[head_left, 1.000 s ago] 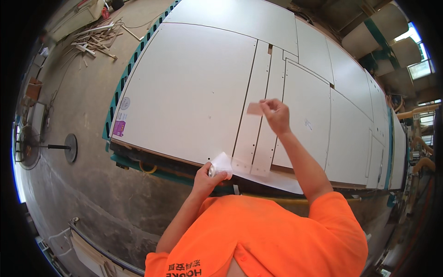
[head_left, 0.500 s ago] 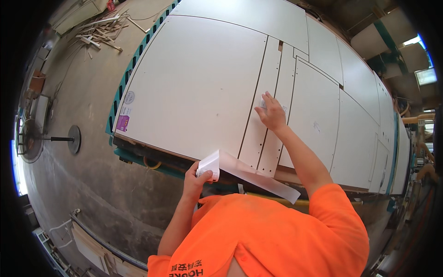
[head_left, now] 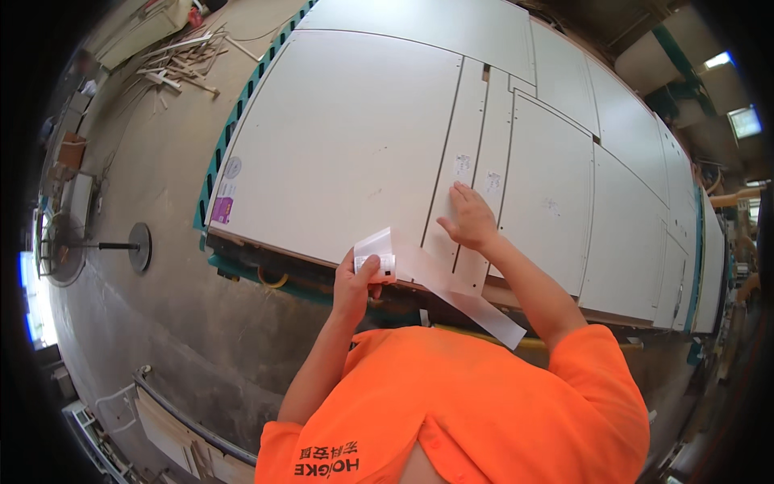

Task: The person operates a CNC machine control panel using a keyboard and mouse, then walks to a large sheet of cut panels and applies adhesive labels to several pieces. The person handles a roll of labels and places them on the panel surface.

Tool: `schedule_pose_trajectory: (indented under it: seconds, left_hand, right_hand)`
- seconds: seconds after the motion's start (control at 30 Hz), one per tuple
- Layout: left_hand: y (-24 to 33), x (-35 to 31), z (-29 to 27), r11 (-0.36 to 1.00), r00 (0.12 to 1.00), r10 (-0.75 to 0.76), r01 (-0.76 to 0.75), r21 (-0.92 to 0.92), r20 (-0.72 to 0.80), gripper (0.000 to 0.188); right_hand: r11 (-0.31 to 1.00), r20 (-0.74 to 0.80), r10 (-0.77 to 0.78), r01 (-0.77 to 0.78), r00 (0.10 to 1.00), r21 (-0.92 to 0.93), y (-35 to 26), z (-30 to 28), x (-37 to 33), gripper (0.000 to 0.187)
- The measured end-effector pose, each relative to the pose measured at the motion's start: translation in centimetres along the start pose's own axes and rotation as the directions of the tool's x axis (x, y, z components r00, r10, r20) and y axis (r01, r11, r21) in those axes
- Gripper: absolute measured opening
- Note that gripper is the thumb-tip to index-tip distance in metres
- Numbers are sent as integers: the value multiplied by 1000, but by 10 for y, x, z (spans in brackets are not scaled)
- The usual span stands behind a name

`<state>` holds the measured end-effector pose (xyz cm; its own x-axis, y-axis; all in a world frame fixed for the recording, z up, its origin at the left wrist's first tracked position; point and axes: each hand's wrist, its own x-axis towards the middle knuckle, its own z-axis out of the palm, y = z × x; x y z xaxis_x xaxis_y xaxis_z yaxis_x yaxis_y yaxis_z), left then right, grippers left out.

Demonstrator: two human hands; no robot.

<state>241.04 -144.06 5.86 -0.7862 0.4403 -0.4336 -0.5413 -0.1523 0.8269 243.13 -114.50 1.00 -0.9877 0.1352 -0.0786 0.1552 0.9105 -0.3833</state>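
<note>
My left hand (head_left: pixel 351 284) grips a strip of labels (head_left: pixel 487 319), thumb on top. The strip's translucent backing trails to the right in front of my body, and a printed white label shows by the thumb. My right hand (head_left: pixel 472 218) is over a narrow white panel (head_left: pixel 462 105), fingers stretched out and thumb apart, with nothing visible in it. Just beyond its fingertips a small white label (head_left: pixel 462 167) lies on that panel. A second label (head_left: pixel 494 183) is on the neighbouring narrow strip, and a third label (head_left: pixel 551 207) on the wider panel to the right.
A large white panel (head_left: pixel 347 137) fills the left of the machine bed, bearing a purple sticker (head_left: pixel 223 210). Dark cut gaps separate the panels. A teal slotted edge (head_left: pixel 218 161) runs along the left side. Wood offcuts (head_left: pixel 181 68) and a pedestal fan (head_left: pixel 68 246) are on the floor.
My right hand has drawn back toward me, uncovering the label on the narrow panel. My left hand, with the label strip, has moved slightly up and to the right.
</note>
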Motion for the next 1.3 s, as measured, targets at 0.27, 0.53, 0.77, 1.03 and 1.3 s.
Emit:
schedule_pose_trajectory:
  seconds: [0.27, 0.53, 0.77, 1.03, 1.3]
  left_hand:
    - [9, -9, -4, 994, 998, -21, 14, -108, -61, 32]
    - [8, -14, -20, 986, 999, 6, 2, -165, 50, 38]
    - [3, -8, -40, 982, 985, -19, 50, -181, 169, 44]
    - [4, 16, -62, 991, 980, -117, 125, -38, 159, 50]
    - [3, 27, -82, 976, 964, -215, 218, -7, 154, 50]
  right_hand:
    - [727, -252, -304, 395, 919, 561, -117, -38, -45, 37]
    - [725, -342, -531, 625, 775, 289, -149, -24, -34, 26]
    - [725, -196, -409, 448, 891, 523, -153, -20, -12, 16]
    - [219, 310, -103, -283, 945, 934, -121, -6, 79, 15]
    - [491, -259, 101, 179, 961, 853, -111, 68, 277, 15]
